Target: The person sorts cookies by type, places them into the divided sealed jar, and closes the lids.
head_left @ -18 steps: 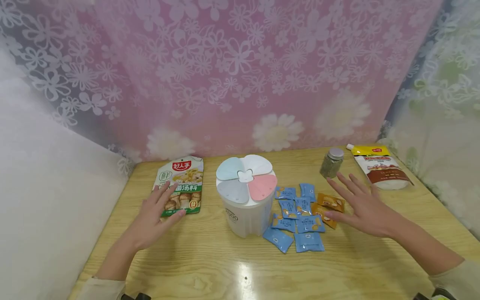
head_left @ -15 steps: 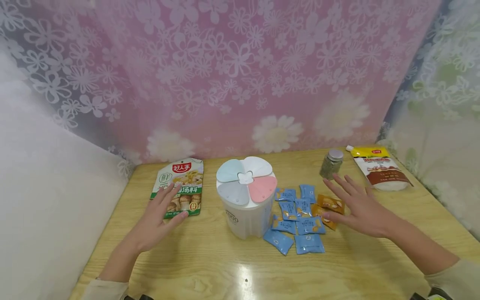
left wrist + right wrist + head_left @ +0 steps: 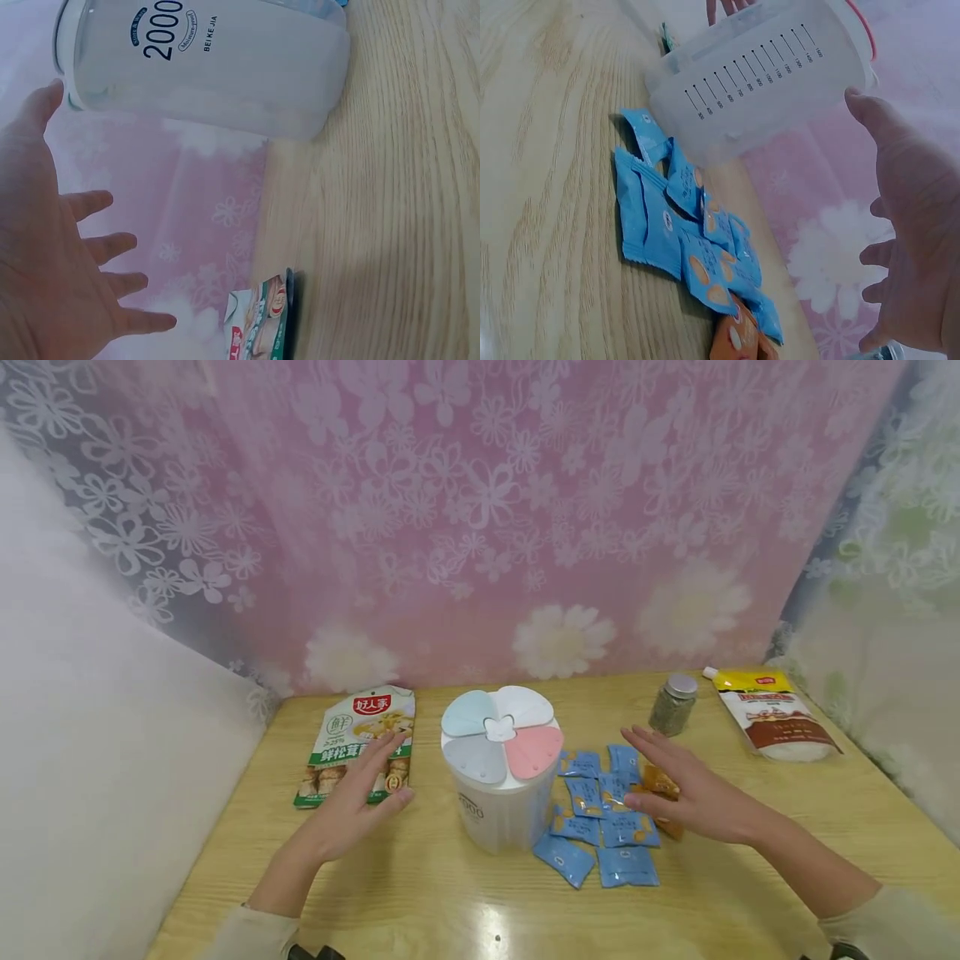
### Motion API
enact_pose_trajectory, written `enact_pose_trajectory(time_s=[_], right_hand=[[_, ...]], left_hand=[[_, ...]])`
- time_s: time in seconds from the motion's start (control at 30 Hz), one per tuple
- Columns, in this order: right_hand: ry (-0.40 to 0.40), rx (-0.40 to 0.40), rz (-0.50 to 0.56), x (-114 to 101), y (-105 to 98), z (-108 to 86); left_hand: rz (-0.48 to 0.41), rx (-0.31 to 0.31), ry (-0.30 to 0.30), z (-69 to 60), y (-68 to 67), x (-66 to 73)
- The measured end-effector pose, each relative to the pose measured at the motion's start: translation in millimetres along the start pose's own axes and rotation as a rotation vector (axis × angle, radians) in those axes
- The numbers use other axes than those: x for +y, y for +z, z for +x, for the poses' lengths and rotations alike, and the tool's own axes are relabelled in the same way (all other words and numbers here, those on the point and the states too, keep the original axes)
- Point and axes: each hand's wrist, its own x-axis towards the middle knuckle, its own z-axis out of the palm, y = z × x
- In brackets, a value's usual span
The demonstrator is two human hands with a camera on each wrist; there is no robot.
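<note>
A pale container (image 3: 501, 814) with a lid (image 3: 480, 758) of pastel petal-shaped flaps stands upright mid-table. To its left, my left hand (image 3: 347, 817) hovers with fingers spread, partly covering a soup seasoning pouch (image 3: 372, 724) that shows mushrooms. My right hand (image 3: 701, 797) hovers on the other side, above small blue snack packets (image 3: 628, 866) and orange-brown packets (image 3: 660, 781). Both hands are apart from the container and hold nothing. The left wrist view shows the container's "2000" print beyond the thumb; measuring marks face the right wrist camera.
A glass jar (image 3: 672, 706) of dried herbs with a metallic lid stands at the back right. Beside it lies a spouted white, yellow and brown pouch (image 3: 776, 714). A pink floral curtain (image 3: 487, 527) hangs behind the wooden table (image 3: 420, 910).
Both hands have moved inward, closer to the container, the right one now over the blue packets. The head view has shifted slightly, so the objects sit lower and further right.
</note>
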Motion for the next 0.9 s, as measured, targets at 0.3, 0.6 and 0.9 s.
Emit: enact_pose_trajectory(time_s=[0.3, 0.6, 0.9], right_hand=[[-0.018, -0.018, 0.094, -9.9, 16.7, 13.2], [-0.066, -0.019, 0.171, -29.8, 24.0, 31.7], [-0.143, -0.028, 0.339, -36.0, 30.2, 45.9]], left_hand=[[-0.219, -0.03, 0.083, 9.7, 14.4, -2.3], [-0.41, -0.079, 0.16, 26.9, 23.3, 12.2], [-0.488, -0.118, 0.186, 36.0, 32.7, 19.0]])
